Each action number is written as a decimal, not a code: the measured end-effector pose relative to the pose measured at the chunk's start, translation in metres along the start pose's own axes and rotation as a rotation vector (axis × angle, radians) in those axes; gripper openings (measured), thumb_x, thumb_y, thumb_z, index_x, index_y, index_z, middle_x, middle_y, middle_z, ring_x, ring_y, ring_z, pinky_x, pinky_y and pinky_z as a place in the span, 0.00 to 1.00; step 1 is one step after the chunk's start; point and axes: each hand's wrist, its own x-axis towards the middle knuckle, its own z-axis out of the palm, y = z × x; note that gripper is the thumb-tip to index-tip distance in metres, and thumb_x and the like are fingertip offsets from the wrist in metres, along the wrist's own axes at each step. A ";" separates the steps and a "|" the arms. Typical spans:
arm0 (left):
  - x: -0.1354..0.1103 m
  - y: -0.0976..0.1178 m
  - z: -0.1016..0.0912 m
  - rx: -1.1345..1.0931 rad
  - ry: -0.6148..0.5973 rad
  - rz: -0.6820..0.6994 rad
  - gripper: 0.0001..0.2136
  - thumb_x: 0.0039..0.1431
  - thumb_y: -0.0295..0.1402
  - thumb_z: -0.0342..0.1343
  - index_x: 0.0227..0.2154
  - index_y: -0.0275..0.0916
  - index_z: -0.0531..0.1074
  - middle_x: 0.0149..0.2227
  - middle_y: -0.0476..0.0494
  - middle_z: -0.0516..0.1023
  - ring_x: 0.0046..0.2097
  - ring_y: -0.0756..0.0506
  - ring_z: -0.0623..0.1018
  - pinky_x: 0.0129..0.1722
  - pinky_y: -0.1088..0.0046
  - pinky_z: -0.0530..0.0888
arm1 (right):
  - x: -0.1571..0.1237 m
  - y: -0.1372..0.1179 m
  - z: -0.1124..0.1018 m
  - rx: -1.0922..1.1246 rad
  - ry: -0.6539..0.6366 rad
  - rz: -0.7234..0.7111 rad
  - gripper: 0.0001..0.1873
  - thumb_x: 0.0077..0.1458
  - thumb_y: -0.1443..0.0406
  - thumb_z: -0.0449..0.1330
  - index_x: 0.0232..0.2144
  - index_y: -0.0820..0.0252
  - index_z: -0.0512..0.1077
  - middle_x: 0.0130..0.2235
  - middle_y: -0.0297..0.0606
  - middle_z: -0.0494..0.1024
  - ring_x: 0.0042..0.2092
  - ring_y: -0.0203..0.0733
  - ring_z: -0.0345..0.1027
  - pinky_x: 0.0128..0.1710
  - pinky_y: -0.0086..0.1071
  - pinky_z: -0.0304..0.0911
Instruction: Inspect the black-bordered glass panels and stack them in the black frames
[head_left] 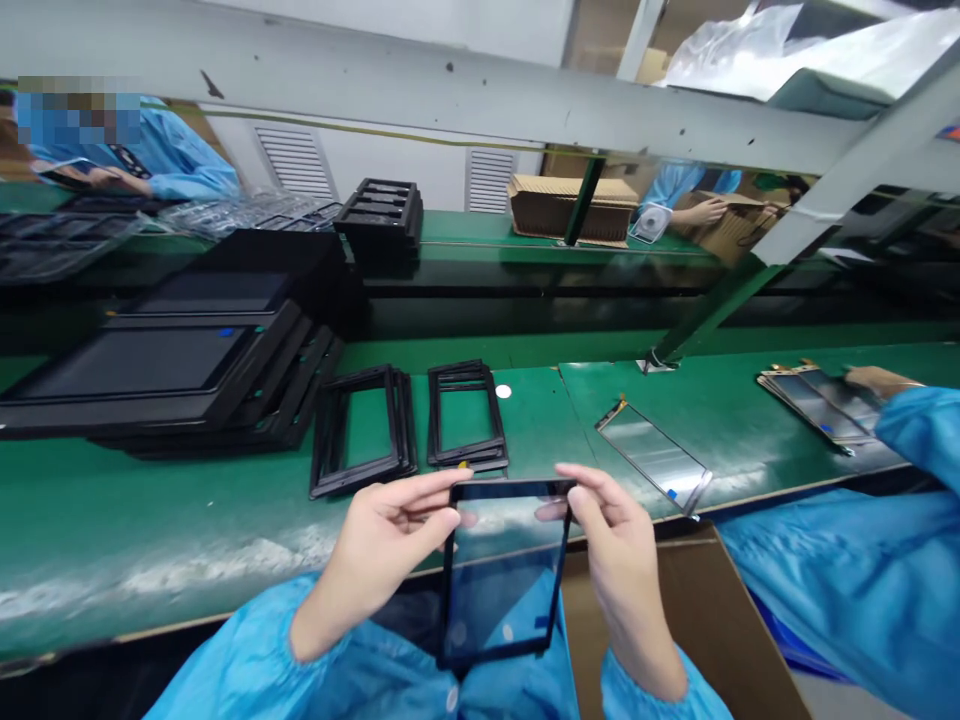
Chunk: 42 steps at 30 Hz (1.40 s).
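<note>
Between my two hands is a black-framed glass touch panel (506, 590), see-through enough to show my blue sleeves and clothing behind it. My left hand (382, 545) pinches its upper left corner between thumb and fingers. At the upper right corner, my right hand (619, 550) grips it the same way. A small orange tab pokes up behind its top edge. Just beyond lie two small piles of black plastic frames, one on the left (401, 425) and one nearer the middle (495, 420). Another clear touch panel (652, 455) with an orange flex tail rests on the green bench to the right.
Stacked black trays (217, 400) holding dark panels stand at left. A green post (705, 315) rises from the bench (180, 540). At right, a co-worker's hand (881, 382) touches a pile of panels (810, 400). A cardboard box (690, 610) sits below the bench edge.
</note>
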 end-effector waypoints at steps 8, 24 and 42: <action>-0.005 -0.009 -0.010 0.085 0.005 -0.065 0.15 0.53 0.35 0.73 0.45 0.44 0.89 0.32 0.41 0.90 0.33 0.39 0.90 0.33 0.74 0.86 | -0.011 -0.008 0.011 0.097 0.063 -0.009 0.14 0.59 0.54 0.70 0.37 0.58 0.84 0.23 0.39 0.85 0.26 0.48 0.83 0.32 0.36 0.80; 0.009 -0.002 -0.010 0.335 -0.364 -0.064 0.19 0.73 0.40 0.54 0.63 0.45 0.70 0.50 0.39 0.88 0.38 0.43 0.88 0.32 0.73 0.79 | 0.001 0.028 -0.010 -0.006 -0.202 0.108 0.22 0.64 0.46 0.65 0.45 0.55 0.86 0.46 0.46 0.89 0.45 0.50 0.85 0.49 0.40 0.78; -0.013 -0.005 -0.006 -0.051 0.119 -0.136 0.24 0.59 0.47 0.70 0.52 0.41 0.70 0.41 0.39 0.90 0.29 0.42 0.86 0.21 0.73 0.78 | -0.017 0.018 -0.010 0.120 0.034 0.088 0.25 0.62 0.44 0.67 0.24 0.55 0.80 0.23 0.38 0.85 0.27 0.48 0.82 0.31 0.34 0.76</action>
